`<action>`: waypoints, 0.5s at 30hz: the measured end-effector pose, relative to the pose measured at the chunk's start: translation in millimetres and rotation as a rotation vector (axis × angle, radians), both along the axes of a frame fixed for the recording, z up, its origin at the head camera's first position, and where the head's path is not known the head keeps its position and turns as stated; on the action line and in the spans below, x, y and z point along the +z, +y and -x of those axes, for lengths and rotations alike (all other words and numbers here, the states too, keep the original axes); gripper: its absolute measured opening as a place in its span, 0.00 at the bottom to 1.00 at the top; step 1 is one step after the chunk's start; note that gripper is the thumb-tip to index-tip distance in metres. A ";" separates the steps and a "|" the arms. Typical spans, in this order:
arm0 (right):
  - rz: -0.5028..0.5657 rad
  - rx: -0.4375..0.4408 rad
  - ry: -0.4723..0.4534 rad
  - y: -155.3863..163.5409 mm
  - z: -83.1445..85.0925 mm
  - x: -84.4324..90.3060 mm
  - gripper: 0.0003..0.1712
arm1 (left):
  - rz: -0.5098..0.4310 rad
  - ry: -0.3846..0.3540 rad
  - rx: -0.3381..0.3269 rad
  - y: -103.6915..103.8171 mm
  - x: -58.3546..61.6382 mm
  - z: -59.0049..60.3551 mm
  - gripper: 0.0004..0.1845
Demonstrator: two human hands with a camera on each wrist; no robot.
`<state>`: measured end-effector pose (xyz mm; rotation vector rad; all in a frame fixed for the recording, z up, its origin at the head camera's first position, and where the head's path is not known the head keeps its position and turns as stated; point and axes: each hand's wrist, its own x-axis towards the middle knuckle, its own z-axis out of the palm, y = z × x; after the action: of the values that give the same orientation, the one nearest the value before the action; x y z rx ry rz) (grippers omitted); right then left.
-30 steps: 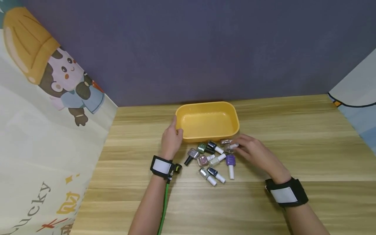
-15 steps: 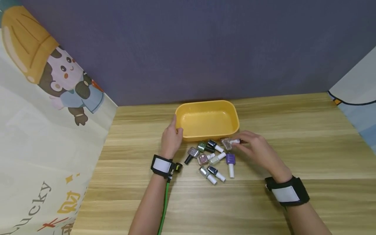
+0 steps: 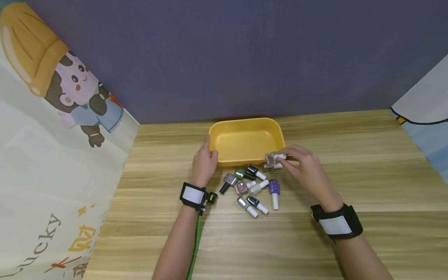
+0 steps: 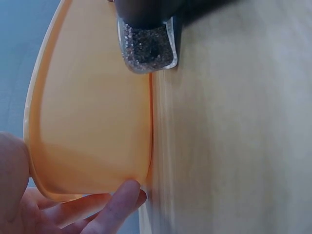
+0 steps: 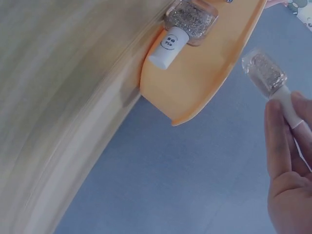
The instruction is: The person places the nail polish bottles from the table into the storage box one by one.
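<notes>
My right hand pinches the white cap of a clear nail polish bottle with silvery glitter. In the head view this bottle is at the front right corner of the yellow basin, overlapping its rim. Just below it, another glitter nail polish bottle with a white cap lies on the table against the basin. At the basin's left end, my left hand holds the wall, thumb at the near corner and a finger along the side. The inside of the basin shows bare.
Several more nail polish bottles lie in front of the basin, among them a green one, a purple one and a dark blue one. A dark wall rises behind the wooden table.
My right hand has lifted the glitter nail polish bottle by its cap and carried it up toward the basin's right front corner. My left hand stays on the basin.
</notes>
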<state>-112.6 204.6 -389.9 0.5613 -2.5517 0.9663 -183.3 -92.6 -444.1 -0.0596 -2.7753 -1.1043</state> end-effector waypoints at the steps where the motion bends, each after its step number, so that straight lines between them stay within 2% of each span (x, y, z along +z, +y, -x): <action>1: 0.011 -0.006 0.002 -0.2 0.6 0.8 0.09 | -0.003 -0.002 -0.001 0.2 -0.2 -0.1 0.35; 8: 0.074 -0.063 0.007 0.8 5.2 5.8 0.09 | -0.008 -0.002 0.001 1.0 0.2 1.1 0.34; 15: 0.071 -0.096 -0.018 2.5 7.5 5.5 0.10 | -0.013 -0.020 0.002 0.5 0.2 1.6 0.35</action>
<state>-120.1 207.2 -384.4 0.4079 -2.5239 1.0272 -184.9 -92.1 -443.9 -0.0450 -2.7846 -1.1280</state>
